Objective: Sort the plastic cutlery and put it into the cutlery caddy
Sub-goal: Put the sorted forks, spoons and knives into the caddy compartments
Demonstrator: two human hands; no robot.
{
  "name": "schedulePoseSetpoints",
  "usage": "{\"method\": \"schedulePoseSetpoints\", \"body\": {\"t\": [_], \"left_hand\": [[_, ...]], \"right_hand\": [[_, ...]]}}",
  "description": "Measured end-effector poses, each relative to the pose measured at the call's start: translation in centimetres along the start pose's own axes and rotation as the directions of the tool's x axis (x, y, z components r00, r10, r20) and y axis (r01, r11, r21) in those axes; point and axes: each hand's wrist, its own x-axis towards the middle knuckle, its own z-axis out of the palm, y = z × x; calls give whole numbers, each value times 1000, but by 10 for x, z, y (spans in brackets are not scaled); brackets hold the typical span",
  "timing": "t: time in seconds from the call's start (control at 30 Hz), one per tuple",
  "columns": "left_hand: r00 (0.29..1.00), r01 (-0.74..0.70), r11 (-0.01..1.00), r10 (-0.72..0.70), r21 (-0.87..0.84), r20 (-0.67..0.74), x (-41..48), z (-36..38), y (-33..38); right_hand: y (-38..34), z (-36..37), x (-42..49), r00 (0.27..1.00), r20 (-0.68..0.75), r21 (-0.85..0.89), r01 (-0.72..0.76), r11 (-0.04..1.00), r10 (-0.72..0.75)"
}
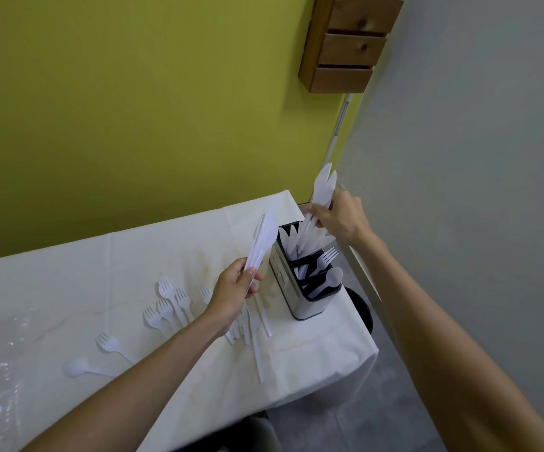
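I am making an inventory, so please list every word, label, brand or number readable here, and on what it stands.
No text can be read.
On the cutlery caddy: small dark marks on its metal side, too blurred to read.

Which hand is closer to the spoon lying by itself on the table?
Left. The left hand holds knives to the right of the spoon; the right hand is farther off, gripping more knives above the caddy.

White-clothed surface (101, 272) carrying a cutlery caddy (285, 282) standing near its right end, plastic forks (169, 305), knives (257, 347) and a spoon (76, 367) lying loose
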Motion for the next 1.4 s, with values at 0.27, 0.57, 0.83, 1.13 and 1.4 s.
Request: {"method": "schedulePoseSetpoints", "body": {"t": [0.27, 0.57, 0.83, 1.13, 1.4], "left_hand": [[1000, -2, 1000, 2, 17, -17, 1, -4, 0], [999, 12, 1000, -11, 27, -36, 1, -12, -2], [1000, 10, 999, -9, 30, -13, -1, -7, -2], [1000, 12, 1000, -13, 26, 6, -2, -9, 2], [995, -1, 1000, -1, 18, 98, 0, -10, 8]], "right_hand": [[2, 6, 1, 998, 54, 18, 43, 999, -44], [7, 2, 5, 994, -77, 84, -66, 994, 73], [2, 33, -6, 995, 63, -24, -81, 996, 82], [1, 39, -15, 970, 220, -151, -68, 986, 101], [-7, 32, -16, 997, 82, 127, -19, 992, 8]]}}
